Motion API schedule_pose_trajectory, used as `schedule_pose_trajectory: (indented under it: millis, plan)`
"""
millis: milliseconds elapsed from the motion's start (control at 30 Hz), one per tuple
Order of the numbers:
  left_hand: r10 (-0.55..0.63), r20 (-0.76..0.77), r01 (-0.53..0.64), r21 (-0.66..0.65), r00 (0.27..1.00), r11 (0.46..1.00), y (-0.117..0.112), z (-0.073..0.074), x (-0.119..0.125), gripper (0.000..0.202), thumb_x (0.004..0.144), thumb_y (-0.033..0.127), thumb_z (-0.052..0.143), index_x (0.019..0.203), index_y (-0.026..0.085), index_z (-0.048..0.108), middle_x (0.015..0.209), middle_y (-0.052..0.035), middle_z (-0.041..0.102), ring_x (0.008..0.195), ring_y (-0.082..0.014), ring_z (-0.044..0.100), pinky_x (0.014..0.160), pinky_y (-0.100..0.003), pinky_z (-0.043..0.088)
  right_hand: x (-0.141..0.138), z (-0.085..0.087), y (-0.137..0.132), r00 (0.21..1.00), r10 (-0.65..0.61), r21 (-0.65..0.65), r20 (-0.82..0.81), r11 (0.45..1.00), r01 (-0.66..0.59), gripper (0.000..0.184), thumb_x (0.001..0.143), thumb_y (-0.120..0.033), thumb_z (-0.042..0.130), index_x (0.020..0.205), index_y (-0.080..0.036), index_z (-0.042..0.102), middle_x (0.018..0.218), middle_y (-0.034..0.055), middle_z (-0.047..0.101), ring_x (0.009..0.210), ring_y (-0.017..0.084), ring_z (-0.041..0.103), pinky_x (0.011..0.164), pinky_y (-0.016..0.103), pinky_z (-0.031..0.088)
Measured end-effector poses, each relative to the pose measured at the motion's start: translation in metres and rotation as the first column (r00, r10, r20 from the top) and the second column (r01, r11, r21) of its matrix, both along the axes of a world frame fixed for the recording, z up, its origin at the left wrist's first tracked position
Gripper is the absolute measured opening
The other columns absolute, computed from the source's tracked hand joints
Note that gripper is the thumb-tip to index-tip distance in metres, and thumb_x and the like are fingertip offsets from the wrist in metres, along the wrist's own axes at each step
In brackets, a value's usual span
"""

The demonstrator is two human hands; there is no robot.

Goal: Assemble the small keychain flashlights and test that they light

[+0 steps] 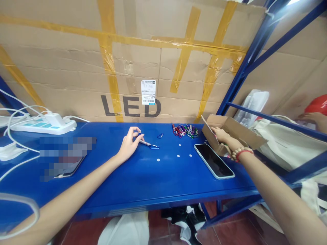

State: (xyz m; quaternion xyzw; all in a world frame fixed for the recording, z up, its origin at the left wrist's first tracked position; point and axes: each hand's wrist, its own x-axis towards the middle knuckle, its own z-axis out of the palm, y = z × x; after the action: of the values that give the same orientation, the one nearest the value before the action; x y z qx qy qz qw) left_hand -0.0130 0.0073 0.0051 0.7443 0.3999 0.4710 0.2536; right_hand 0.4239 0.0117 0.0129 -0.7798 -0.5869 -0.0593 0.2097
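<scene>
My left hand [129,143] rests on the blue shelf [143,177], its fingers pinched on the end of a small grey keychain tool [146,143] with a blue clip [154,147]. A loose blue clip [160,135] lies just behind it. My right hand [220,135] reaches into a tilted cardboard box [233,131] at the shelf's right end; its fingertips are hidden inside. A pile of several coloured keychain tools [185,130] lies left of the box. A few small white discs [178,156] dot the shelf.
A smartphone [214,160] lies face up in front of the box. A white power strip [43,125] with cables sits far left, a blurred device [65,160] beside it. A taped cardboard wall stands behind. Another person's hand [312,117] shows at far right. White bags lie below.
</scene>
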Motion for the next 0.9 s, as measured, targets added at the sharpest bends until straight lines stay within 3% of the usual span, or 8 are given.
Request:
schedule_pose_trajectory:
  millis: [133,267,500,600,733,833,900]
  plan:
    - [0.014,-0.022,-0.014,0.01,1.0,1.0,0.001,0.0,-0.001,0.02,0.083,0.039,0.046,0.092,0.023,0.039,0.07,0.0024,0.066,0.07,-0.0166,0.065,0.064,-0.026,0.043,-0.003,0.005,-0.004,0.999,-0.04,-0.104,-0.003,0.994,0.04,0.027,0.063,-0.014,0.067,0.088,-0.022,0.064,0.096,0.0109,0.065,0.079,0.022,0.058,0.068,0.031,0.039]
    - [0.022,-0.018,-0.022,0.001,1.0,1.0,0.001,0.0,-0.001,0.02,0.083,0.039,0.046,0.092,0.022,0.038,0.07,0.0023,0.066,0.068,-0.0157,0.064,0.061,-0.025,0.043,-0.005,0.009,-0.009,0.989,-0.144,-0.108,-0.021,0.984,0.141,0.013,0.076,-0.023,0.056,0.088,-0.022,0.062,0.087,0.0098,0.065,0.076,0.022,0.058,0.066,0.032,0.038]
    - [0.021,-0.009,-0.021,-0.009,1.0,1.0,0.0,0.001,0.0,0.019,0.083,0.037,0.046,0.092,0.022,0.038,0.069,0.002,0.066,0.07,-0.0161,0.065,0.064,-0.026,0.044,-0.007,0.013,-0.017,0.952,-0.292,0.077,-0.087,0.951,0.299,0.034,0.085,-0.028,0.036,0.107,-0.022,0.06,0.102,0.0125,0.064,0.09,0.026,0.059,0.073,0.037,0.042]
    - [0.024,-0.007,-0.024,-0.006,1.0,1.0,-0.001,0.002,0.0,0.019,0.083,0.037,0.046,0.092,0.022,0.038,0.069,0.0019,0.066,0.07,-0.0162,0.065,0.065,-0.026,0.044,-0.008,0.013,-0.017,0.932,-0.339,0.19,-0.129,0.914,0.359,0.035,0.082,-0.032,0.039,0.103,-0.02,0.065,0.101,0.0133,0.064,0.093,0.028,0.058,0.076,0.038,0.043]
    - [0.031,-0.014,-0.031,-0.007,0.999,0.999,-0.002,0.003,0.001,0.018,0.083,0.036,0.046,0.092,0.022,0.038,0.07,0.0021,0.066,0.07,-0.0159,0.064,0.065,-0.026,0.044,-0.009,0.012,-0.016,0.948,-0.314,0.239,-0.05,0.918,0.316,0.031,0.077,-0.031,0.047,0.089,-0.016,0.071,0.113,0.0131,0.06,0.104,0.028,0.053,0.082,0.036,0.044]
    - [0.025,-0.007,-0.025,-0.008,1.0,1.0,-0.002,0.002,0.001,0.017,0.084,0.036,0.045,0.092,0.023,0.037,0.07,0.0024,0.065,0.07,-0.0155,0.064,0.068,-0.026,0.045,-0.01,0.013,-0.016,0.929,-0.37,0.292,-0.031,0.885,0.362,0.034,0.081,-0.031,0.043,0.095,-0.015,0.07,0.107,0.0138,0.063,0.099,0.027,0.057,0.079,0.036,0.046]
    - [0.023,-0.001,-0.023,-0.004,1.0,1.0,-0.001,0.002,0.001,0.016,0.084,0.035,0.044,0.092,0.023,0.037,0.07,0.0026,0.065,0.07,-0.0153,0.064,0.071,-0.027,0.045,-0.009,0.014,-0.015,0.896,-0.44,0.24,-0.053,0.866,0.44,0.036,0.083,-0.032,0.041,0.098,-0.014,0.069,0.096,0.0158,0.066,0.091,0.028,0.061,0.075,0.037,0.047]
